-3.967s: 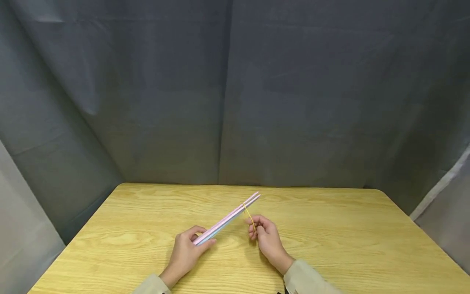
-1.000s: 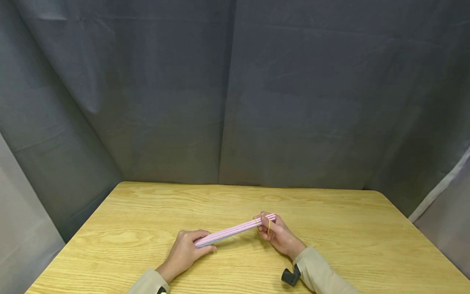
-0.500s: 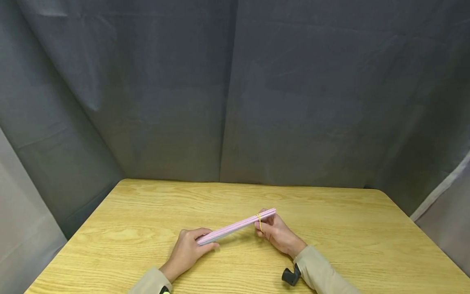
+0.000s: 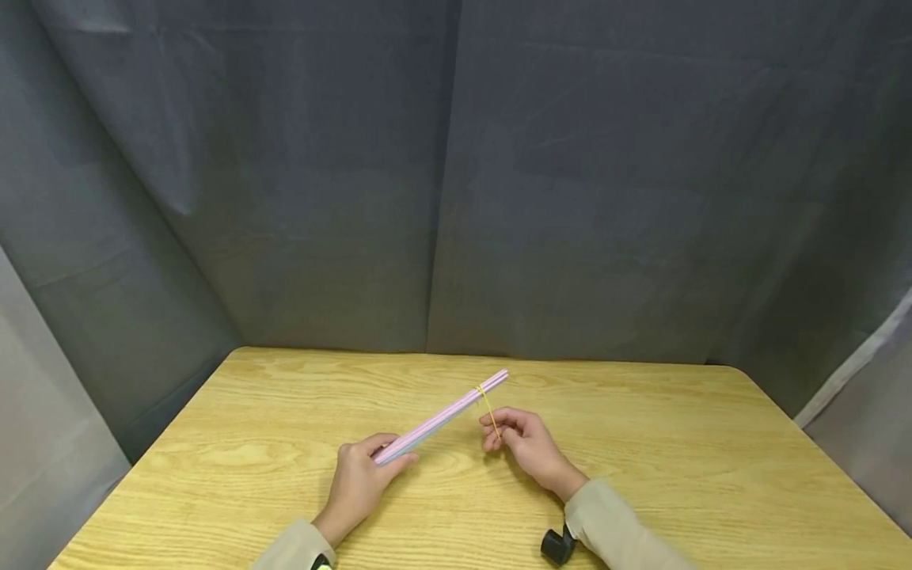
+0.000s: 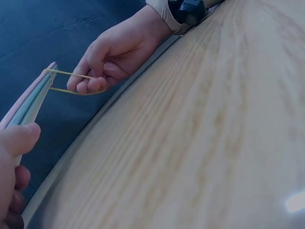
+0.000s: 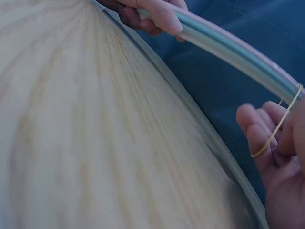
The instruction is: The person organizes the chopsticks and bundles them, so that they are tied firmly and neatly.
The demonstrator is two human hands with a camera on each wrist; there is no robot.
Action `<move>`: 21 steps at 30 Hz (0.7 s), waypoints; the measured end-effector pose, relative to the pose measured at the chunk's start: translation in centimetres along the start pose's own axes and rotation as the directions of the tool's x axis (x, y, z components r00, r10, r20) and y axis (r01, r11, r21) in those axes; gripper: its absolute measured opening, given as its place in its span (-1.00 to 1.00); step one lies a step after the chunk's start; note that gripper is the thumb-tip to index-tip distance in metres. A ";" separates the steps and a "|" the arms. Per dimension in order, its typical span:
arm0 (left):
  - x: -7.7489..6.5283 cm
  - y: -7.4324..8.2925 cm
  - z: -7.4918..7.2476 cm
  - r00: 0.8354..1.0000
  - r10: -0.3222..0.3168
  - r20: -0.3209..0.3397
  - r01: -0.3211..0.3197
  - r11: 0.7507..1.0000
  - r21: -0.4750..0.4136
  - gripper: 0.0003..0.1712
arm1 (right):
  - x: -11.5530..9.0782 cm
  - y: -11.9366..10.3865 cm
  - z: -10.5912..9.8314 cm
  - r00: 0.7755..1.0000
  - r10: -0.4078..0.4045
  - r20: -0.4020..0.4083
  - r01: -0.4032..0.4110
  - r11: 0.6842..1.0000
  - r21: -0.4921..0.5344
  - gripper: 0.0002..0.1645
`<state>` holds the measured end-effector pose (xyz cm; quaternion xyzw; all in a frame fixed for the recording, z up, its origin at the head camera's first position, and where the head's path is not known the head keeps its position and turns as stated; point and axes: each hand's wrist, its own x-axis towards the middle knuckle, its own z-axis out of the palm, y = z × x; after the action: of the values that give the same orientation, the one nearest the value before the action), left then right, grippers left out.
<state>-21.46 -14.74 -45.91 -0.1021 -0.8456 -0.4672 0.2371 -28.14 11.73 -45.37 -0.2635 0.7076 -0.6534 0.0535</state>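
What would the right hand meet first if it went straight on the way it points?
Probably the bundle of sticks held by the left hand; depth between them and the right hand is uncertain.

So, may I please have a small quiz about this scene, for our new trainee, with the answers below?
1. Which hand grips the bundle of sticks?
2. The yellow band is: A) lying loose, apart from the bundle; B) stretched between the bundle and the right hand; C) wound only round the bundle.
3. True or false: all the sticks are one colour.

Key: 1. The left hand. 2. B. 3. False; pink and blue both show.
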 end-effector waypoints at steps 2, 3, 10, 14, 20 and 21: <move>0.0 0.0 -0.1 1.000 -0.026 0.012 0.026 1.000 -0.012 -0.68 | 0.0 0.1 0.0 0.996 -0.085 0.017 0.087 0.988 -0.131 -0.64; 0.0 0.1 0.0 0.999 -0.038 0.020 0.039 0.999 -0.020 -0.67 | 0.1 0.2 0.0 0.989 -0.145 0.027 0.147 0.972 -0.184 -0.64; -0.5 0.7 0.3 0.981 -0.166 0.101 0.176 0.978 -0.107 -0.66 | -0.3 0.2 1.0 0.887 -0.461 0.014 0.440 0.837 -0.325 -0.59; -1.0 1.2 0.5 0.970 -0.208 0.122 0.223 0.967 -0.120 -0.60 | -0.5 -0.4 2.0 0.853 -0.519 0.051 0.509 0.807 -0.299 -0.69; -1.0 1.7 0.7 0.966 -0.211 0.146 0.231 0.963 -0.137 -0.59 | -0.8 -2.1 2.5 0.825 -0.558 0.087 0.554 0.772 -0.311 -0.33; -1.0 1.8 0.7 0.965 -0.213 0.154 0.235 0.961 -0.143 -0.60 | -0.8 -2.3 2.6 0.820 -0.565 0.087 0.560 0.762 -0.325 -0.27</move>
<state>-20.11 -13.10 -45.35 -0.0562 -0.8257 -0.5494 0.1147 -25.64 9.80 -43.74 -0.4634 0.6971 -0.5108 -0.1961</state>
